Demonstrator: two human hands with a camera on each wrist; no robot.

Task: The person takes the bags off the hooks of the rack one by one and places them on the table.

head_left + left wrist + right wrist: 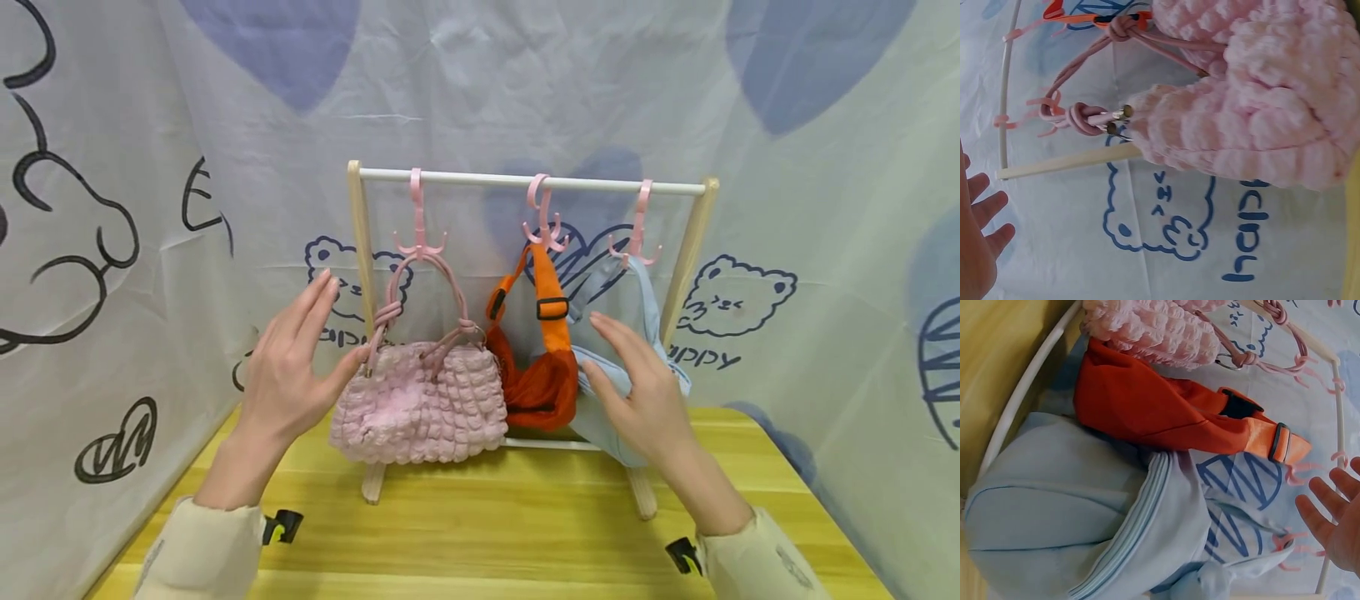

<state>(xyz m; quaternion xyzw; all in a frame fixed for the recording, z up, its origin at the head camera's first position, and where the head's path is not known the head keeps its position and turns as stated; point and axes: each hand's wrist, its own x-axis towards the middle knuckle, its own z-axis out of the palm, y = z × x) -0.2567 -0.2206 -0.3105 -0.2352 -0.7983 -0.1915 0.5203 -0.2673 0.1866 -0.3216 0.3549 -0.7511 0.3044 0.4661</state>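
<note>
Three bags hang from pink hooks on a small rack (480, 177) with wooden legs. A pink puffy handbag (427, 408) hangs at the left by its knotted handles (1082, 62). In the middle is an orange bag (542, 387) with a buckled strap (1279, 442). At the right hangs a light blue bag (1085, 500) with a zipper, partly hidden in the head view. My left hand (288, 367) is raised beside the pink handbag, fingers extended, holding nothing. My right hand (641, 387) is raised in front of the light blue bag, fingers extended, with nothing in it.
The rack stands on a yellow wood-grain table (480, 542). A pale cloth (480, 92) with bear drawings and blue hearts hangs behind and at the sides. The pink hooks (420, 225) hang from the white top bar; a lower bar (551, 445) runs near the table.
</note>
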